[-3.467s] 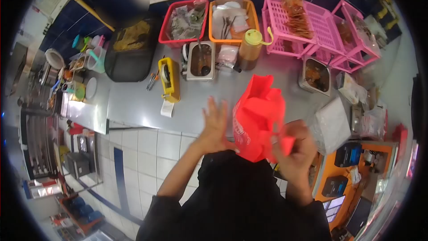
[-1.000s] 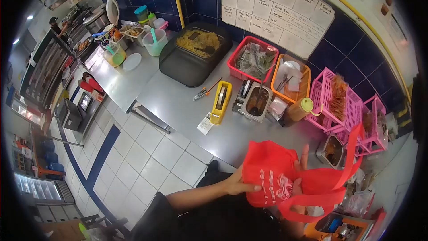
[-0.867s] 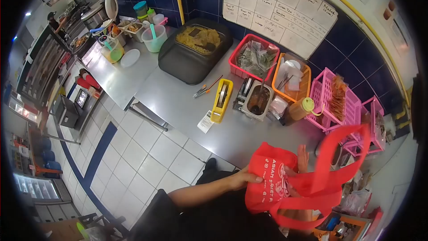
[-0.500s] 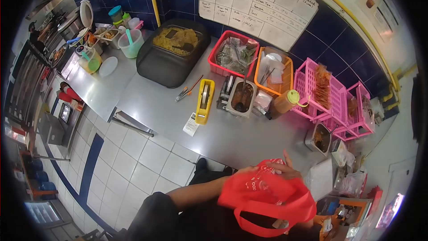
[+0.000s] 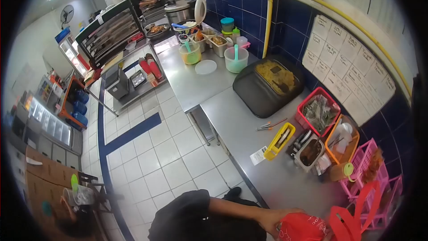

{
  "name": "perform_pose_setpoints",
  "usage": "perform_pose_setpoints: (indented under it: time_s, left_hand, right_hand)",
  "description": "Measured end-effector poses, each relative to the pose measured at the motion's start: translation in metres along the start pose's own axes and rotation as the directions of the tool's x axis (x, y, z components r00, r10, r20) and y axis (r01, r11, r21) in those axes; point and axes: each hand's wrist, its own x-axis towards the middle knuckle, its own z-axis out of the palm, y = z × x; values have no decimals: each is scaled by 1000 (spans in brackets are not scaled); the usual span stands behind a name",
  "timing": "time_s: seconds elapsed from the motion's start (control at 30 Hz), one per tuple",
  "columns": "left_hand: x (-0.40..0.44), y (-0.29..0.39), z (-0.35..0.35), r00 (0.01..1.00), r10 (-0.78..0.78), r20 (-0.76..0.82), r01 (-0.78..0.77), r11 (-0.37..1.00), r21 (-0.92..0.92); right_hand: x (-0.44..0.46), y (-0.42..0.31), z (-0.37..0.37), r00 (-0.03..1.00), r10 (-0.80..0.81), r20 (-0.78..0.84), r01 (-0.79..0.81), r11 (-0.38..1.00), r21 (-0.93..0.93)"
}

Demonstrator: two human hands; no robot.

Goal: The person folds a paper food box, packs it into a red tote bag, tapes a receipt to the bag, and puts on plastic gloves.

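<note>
1. In front of the yellow tape dispenser (image 5: 279,140), the red bag (image 5: 303,227) is gripped by the left hand (image 5: 273,219) (filled or not, I cannot tell).
2. Right hand: out of sight, so its state is unclear.
3. Beside the dispenser: a paper slip (image 5: 258,156).

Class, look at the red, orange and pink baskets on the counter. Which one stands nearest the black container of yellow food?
The red basket, full of clear packets. It sits right beside the black container; the orange basket and the pink ones are farther along.
</note>
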Motion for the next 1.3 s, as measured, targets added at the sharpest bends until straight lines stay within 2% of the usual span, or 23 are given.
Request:
perform_pose_setpoints:
  time_s: [0.03, 0.07, 0.13, 0.2, 0.3, 0.33, 0.47, 0.53, 0.6, 0.63, 0.67, 0.73, 0.8, 0.83, 0.87, 0.93, 1.0, 1.03, 1.13, 1.2, 1.23, 1.27, 1.3]
  left_hand:
    - [-3, 0, 12, 993, -11, -121, 4, 998, -55]
    - [-6, -2, 15, 991, -54, -119, 42, 994, -99]
    - [-9, -8, 1, 967, -220, 131, 251, 918, -307]
    - [-9, -22, -41, 730, -273, 626, 624, 641, -448]
    - [-25, -72, -28, 479, -462, 747, 853, 43, -520]
    - [-9, -38, -30, 458, -518, 723, 859, 48, -510]
    - [-7, -50, -38, 350, -412, 841, 901, -96, -422]
    - [-8, -60, -43, 279, -368, 887, 934, -110, -340]
    - [-7, -77, -39, 230, -358, 905, 964, -42, -262]
    - [-7, -90, -34, 241, -376, 895, 969, 46, -241]
    - [-7, -106, -28, 276, -407, 870, 959, 170, -225]
    - [4, -140, -22, 452, -470, 758, 844, 501, -193]
    - [25, -182, -14, 717, -439, 542, 538, 842, -29]
    - [43, -200, -8, 825, -389, 411, 350, 921, 169]
    - [66, -219, 0, 899, -335, 282, 204, 891, 407]
    - [121, -236, 23, 925, -376, 60, 177, 563, 808]
    - [155, -258, 31, 913, -405, -55, 177, 271, 946]
    - [164, -267, 32, 907, -403, -121, 178, 107, 978]
    - [195, -273, 25, 795, -598, -101, 137, 15, 991]
    - [197, -290, 25, 812, -568, -137, 48, -169, 984]
    - [205, -279, 31, 771, -614, -167, 71, -179, 981]
    - [197, -344, 8, 782, -608, -135, -10, -229, 973]
    - [204, -322, 23, 748, -609, -264, 161, -219, 962]
  right_hand:
    - [2, -1, 0, 1000, -6, 10, 6, 1000, -6]
    - [3, -3, 0, 1000, -16, 17, 16, 1000, -9]
    - [3, -6, 0, 999, -32, 35, 33, 999, -15]
    - [3, -9, -2, 998, -45, 35, 45, 999, -20]
    - [-3, -10, -7, 998, -58, 29, 59, 998, -38]
    - [-7, -10, -9, 998, -62, 21, 63, 997, -41]
    - [-28, -10, -22, 997, -66, -26, 65, 998, -28]
    - [-42, -7, -23, 999, -14, -50, 17, 998, 63]
    - [-47, -7, -22, 987, 143, -77, -118, 957, 265]
    - [-50, 1, -16, 976, 196, -95, -147, 915, 374]
    - [-64, 11, -12, 950, 268, -162, -197, 914, 356]
    - [-87, 36, 1, 888, 360, -287, -263, 908, 325]
    - [-118, 68, 37, 691, 622, -369, -353, 735, 579]
    - [-134, 87, 61, 574, 735, -360, -356, 620, 699]
    - [-153, 112, 92, 522, 764, -380, -385, 608, 694]
    - [-180, 165, 143, 416, 809, -414, -435, 577, 691]
    - [-165, 186, 153, 459, 691, -558, -379, 721, 580]
    - [-162, 195, 156, 487, 675, -554, -346, 731, 588]
    - [-151, 208, 151, 567, 616, -547, -189, 744, 641]
    - [-153, 218, 151, 672, 510, -536, -238, 835, 497]
    - [-154, 224, 151, 719, 453, -526, -245, 875, 418]
    - [-158, 230, 148, 751, 410, -518, -233, 898, 373]
    - [-154, 232, 148, 771, 380, -511, -206, 908, 364]
